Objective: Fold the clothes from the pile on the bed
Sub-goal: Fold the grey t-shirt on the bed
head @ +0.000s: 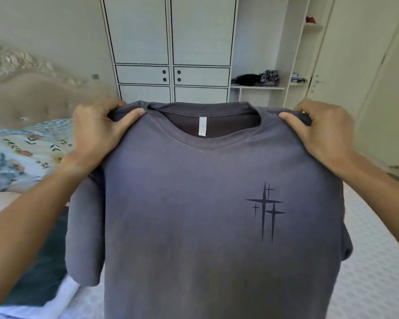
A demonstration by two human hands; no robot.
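A grey T-shirt (194, 215) with a dark star print on its chest hangs upright in front of me, front side facing me, a white label showing inside the collar. My left hand (97, 130) pinches its left shoulder seam and my right hand (320, 132) pinches the right shoulder seam, both held up at the same height. The sleeves droop at the sides. Below the shirt lies the bed (378, 261) with a white quilted cover. Dark blue and white clothes (42, 272) lie on it at the lower left, partly hidden by my left arm.
A floral pillow (28, 153) rests against a padded headboard (32, 93) at the left. A white wardrobe (171, 49) stands behind, with open shelves (258, 87) holding dark items to its right. A door (359, 77) is at the far right.
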